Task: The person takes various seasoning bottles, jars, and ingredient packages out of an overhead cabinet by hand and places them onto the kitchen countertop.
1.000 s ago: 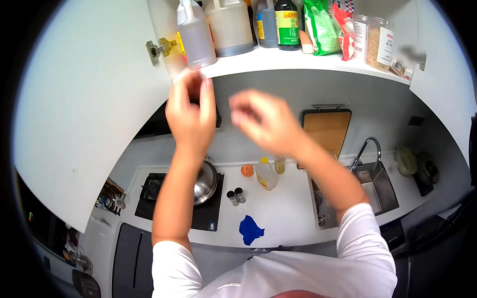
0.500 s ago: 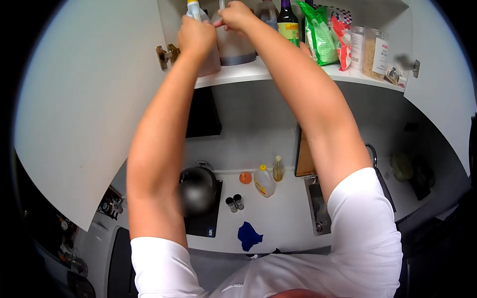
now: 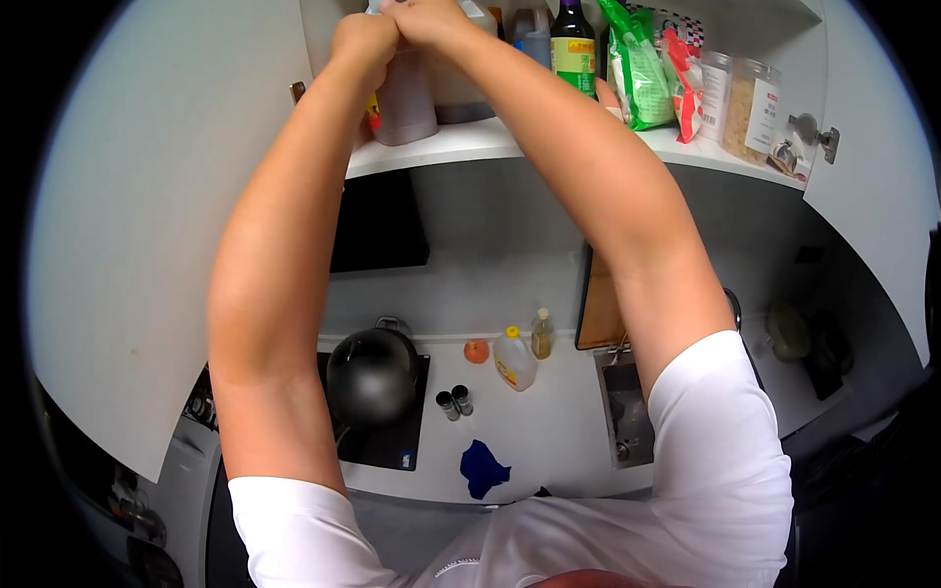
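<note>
High up in the open cupboard, my left hand [image 3: 365,44] is closed around the upper part of a plastic jug [image 3: 406,103] of brownish liquid, which is upright at the shelf's left end. Against it, at the jug's top, is my right hand [image 3: 431,24] with its fingers curled. What those fingers grip is hidden, and the jug's cap is out of sight. Behind my right wrist stands a second, larger jug [image 3: 463,98] with a little dark liquid at its bottom.
Along the shelf [image 3: 470,140] are a dark sauce bottle [image 3: 572,54], a green packet [image 3: 637,73], a red packet [image 3: 684,83] and jars [image 3: 753,108]. Cupboard doors hang open on both sides. Below are a wok [image 3: 372,377], a yellow-capped jug [image 3: 515,360], a blue cloth [image 3: 483,468] and a sink [image 3: 624,407].
My right hand has moved left, from beside the second jug to my left hand. My left hand has shifted slightly left and the view has moved a little.
</note>
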{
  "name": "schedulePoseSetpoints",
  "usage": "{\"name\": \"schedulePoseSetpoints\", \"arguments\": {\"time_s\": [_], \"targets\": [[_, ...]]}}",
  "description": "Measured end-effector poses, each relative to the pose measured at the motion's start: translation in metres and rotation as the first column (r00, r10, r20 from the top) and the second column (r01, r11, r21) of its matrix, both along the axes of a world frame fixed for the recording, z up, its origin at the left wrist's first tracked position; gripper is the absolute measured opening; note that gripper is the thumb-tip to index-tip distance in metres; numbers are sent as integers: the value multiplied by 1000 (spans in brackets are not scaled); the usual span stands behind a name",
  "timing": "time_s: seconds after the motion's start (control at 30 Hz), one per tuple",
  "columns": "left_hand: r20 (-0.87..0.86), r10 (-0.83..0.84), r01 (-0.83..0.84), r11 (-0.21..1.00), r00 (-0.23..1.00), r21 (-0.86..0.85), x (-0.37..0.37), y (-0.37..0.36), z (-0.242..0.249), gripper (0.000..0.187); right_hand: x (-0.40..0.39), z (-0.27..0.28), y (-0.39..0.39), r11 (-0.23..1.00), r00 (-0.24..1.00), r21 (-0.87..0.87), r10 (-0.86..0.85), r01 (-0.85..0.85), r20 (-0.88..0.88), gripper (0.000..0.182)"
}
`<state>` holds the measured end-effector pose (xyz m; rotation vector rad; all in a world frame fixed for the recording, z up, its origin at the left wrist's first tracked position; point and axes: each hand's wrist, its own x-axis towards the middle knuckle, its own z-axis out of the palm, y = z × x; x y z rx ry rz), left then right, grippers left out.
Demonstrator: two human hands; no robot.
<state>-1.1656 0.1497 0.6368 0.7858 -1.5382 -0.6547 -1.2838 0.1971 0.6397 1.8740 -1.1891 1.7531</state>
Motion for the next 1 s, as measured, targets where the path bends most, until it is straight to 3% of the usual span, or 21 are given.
{"name": "schedulePoseSetpoints", "arguments": {"time_s": [0.03,0.07,0.1,0.17,0.2,0.23,0.3,0.33,0.4,0.43,0.47,0.5,0.53,0.57,0.63,0.73,0.8,0.93,1.0], "targets": [[295,116,-70,984,948,-162,4,-2,3,32,3,3,1,987,986,89,128,-138,105,30],[540,262,-83,939,800,-333,7,-3,2,38,7,6,1,947,945,160,241,-279,221,33],[543,260,-82,941,798,-330,5,-4,0,38,11,6,1,882,878,212,336,-420,341,37],[164,75,-52,989,984,-141,6,70,-7,26,5,13,-28,876,866,185,369,-446,338,39],[127,-50,81,964,991,-252,6,54,-13,29,7,14,-30,893,857,143,348,-426,380,37],[127,-48,78,966,991,-248,8,60,-14,29,10,16,-27,910,847,102,327,-402,420,36],[59,119,-86,913,991,-400,12,74,-17,32,9,16,-19,911,865,142,304,-386,398,35],[60,121,-88,915,991,-395,15,63,-23,32,12,12,-2,939,887,137,238,-314,397,35],[-264,467,-514,560,844,-650,19,31,-35,41,10,5,21,991,936,98,54,-94,349,39],[-263,464,-511,561,846,-651,22,39,-35,41,5,1,31,991,935,96,52,-91,351,39],[-76,149,-167,892,986,-421,29,53,-35,47,-3,-2,42,994,952,49,84,-103,293,40],[-8,-236,235,968,972,-85,34,67,-39,52,-10,-6,52,993,966,3,114,-118,231,41],[-102,-528,533,845,843,36,36,74,-46,59,-15,-10,63,956,910,-33,289,-293,297,41],[-104,-528,534,845,843,37,36,83,-51,59,-20,-13,76,899,855,-36,426,-436,296,41],[-104,-692,696,718,715,7,36,103,-56,62,-30,-17,105,913,903,-62,409,-404,131,42],[-63,-629,626,777,775,-68,35,155,-62,66,-29,-30,146,791,783,-101,612,-603,114,38],[-23,-576,560,803,817,-205,31,197,-78,67,-30,-40,178,797,790,-98,603,-596,112,36],[46,-572,568,796,819,-210,37,235,-106,66,-37,-71,216,752,748,-81,659,-654,83,33],[54,-534,534,825,844,-186,37,254,-124,68,-32,-101,234,729,713,-63,680,-681,168,32]]}}
